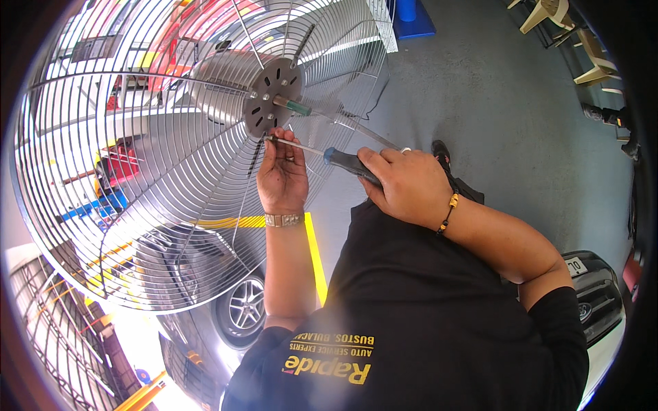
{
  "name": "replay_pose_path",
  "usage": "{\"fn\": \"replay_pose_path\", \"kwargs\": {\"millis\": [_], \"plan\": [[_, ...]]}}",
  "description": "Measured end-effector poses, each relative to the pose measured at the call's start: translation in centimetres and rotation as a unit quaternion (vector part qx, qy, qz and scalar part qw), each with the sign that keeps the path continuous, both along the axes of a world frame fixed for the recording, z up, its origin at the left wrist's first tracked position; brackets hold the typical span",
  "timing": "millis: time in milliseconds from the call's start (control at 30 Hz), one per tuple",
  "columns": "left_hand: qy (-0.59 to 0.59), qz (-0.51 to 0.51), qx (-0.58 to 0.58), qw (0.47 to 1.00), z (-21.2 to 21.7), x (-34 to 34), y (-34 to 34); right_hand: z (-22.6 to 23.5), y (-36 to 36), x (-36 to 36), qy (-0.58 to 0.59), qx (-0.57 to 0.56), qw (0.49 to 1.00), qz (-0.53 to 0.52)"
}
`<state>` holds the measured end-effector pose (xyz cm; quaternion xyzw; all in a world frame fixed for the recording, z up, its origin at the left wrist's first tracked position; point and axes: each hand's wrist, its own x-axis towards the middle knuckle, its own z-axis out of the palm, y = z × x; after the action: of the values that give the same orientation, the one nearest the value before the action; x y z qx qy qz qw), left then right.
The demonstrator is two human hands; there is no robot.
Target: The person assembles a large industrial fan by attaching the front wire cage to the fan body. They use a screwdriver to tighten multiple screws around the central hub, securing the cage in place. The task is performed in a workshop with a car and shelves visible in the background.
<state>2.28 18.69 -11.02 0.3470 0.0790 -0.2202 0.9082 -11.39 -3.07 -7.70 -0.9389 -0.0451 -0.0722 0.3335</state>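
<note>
A large silver fan with a round wire guard (137, 274) stands in front of me at the left. At its middle is a grey slotted hub plate (276, 77), from which a metal shaft with a green end (297, 107) sticks out. My right hand (415, 181) grips the dark, blue-collared handle of a screwdriver (346, 163), whose thin blade points left toward the plate's lower edge. My left hand (283, 175) is palm up, its thumb and fingertips pinched around the blade's tip. A small dark piece shows there, too small to name.
Behind the guard stand a dark car with a silver wheel (245, 305) and red and blue equipment (113, 202). Yellow bars (315, 257) run near my left forearm. Beige chairs (548, 15) line the upper right; another car (596, 301) is at the lower right.
</note>
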Motion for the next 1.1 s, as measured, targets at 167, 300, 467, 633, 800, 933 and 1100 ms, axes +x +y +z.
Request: {"fn": "replay_pose_path", "kwargs": {"millis": [167,300,467,633,800,933,1100], "plan": [[0.004,-0.03,-0.018,0.999,-0.1,0.4,0.5,0.2,0.7,-0.1,0.001,0.001,1.0,-0.006],[0.029,-0.04,-0.046,0.998,-0.2,0.8,0.7,0.3,1.1,-0.7,0.005,0.012,1.0,-0.023],[0.05,-0.001,-0.051,0.997,0.0,0.6,0.0,0.8,1.5,-0.8,-0.002,-0.011,1.0,-0.024],[0.055,0.047,-0.066,0.995,0.8,-0.5,-1.4,2.2,1.4,-1.6,-0.011,-0.035,0.999,-0.036],[0.054,0.029,-0.061,0.996,1.3,-0.4,-1.2,2.3,2.0,-1.6,0.073,0.098,0.991,-0.049],[0.045,0.016,-0.061,0.997,1.2,-0.4,-0.9,1.3,2.4,-1.1,0.218,0.432,0.87,-0.09],[0.051,0.044,-0.046,0.997,1.2,-0.6,-1.2,1.1,3.1,-1.4,0.227,0.41,0.878,-0.101]]}}
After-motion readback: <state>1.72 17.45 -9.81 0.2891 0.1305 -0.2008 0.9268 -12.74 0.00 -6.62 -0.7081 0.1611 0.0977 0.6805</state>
